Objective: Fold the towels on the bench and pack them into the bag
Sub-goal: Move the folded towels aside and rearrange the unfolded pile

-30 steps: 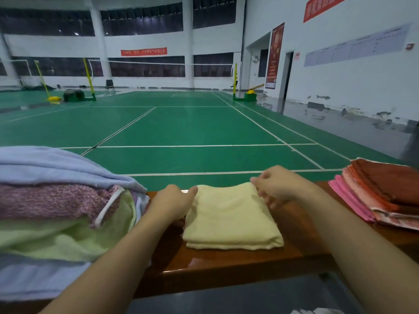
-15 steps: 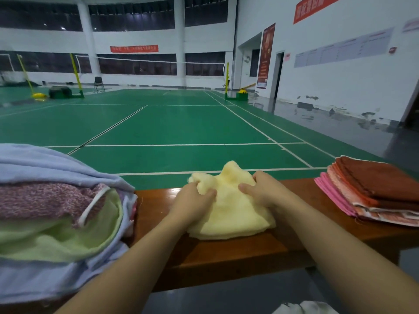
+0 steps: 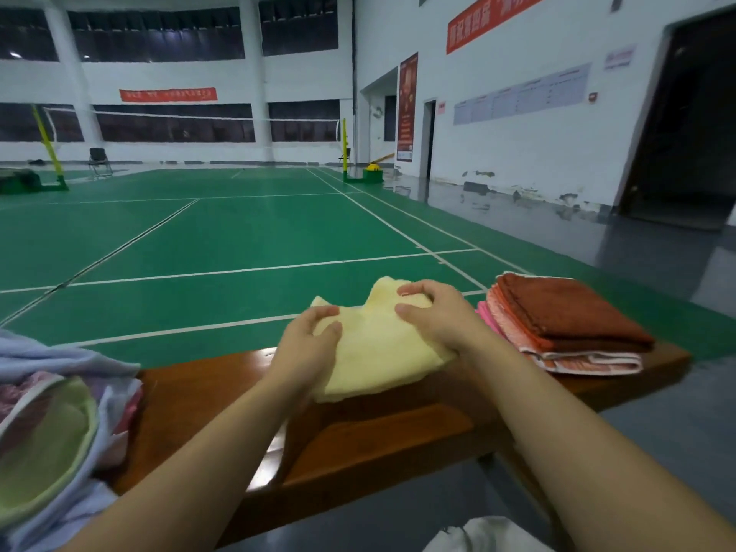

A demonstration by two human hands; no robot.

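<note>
Half the bag (image 3: 59,444) off-frame

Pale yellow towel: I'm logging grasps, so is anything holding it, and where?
Both hands grip the folded pale yellow terry towel: left hand on its left edge, right hand on its raised far right corner.

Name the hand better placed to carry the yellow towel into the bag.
Left, probably. The left hand already grips the yellow towel on the side facing the open bag at the bench's left end. The right hand grips the far side.
</note>
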